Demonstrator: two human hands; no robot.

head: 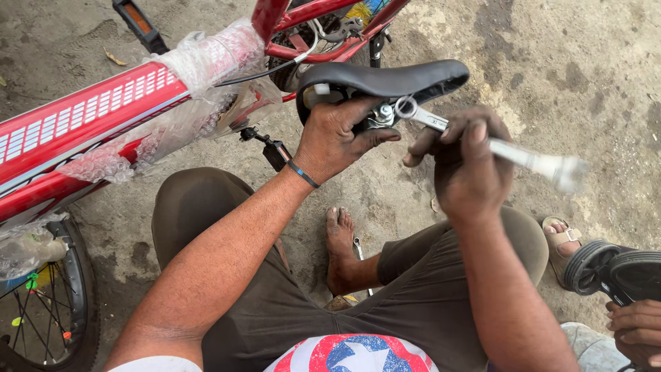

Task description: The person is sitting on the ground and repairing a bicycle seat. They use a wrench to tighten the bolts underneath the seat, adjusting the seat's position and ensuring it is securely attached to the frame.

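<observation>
a: where's the wrench?

b: the silver wrench (482, 141) sits in the right hand (468, 165), fingers wrapped tight round its shaft, ring end on the clamp nut under the black saddle (385, 79).

a: and the left hand (334, 141)?

b: closed on the saddle's underside by the clamp, thumb beside the ring end. the red bicycle frame (82, 131), part wrapped in plastic, lies to its left.
</observation>
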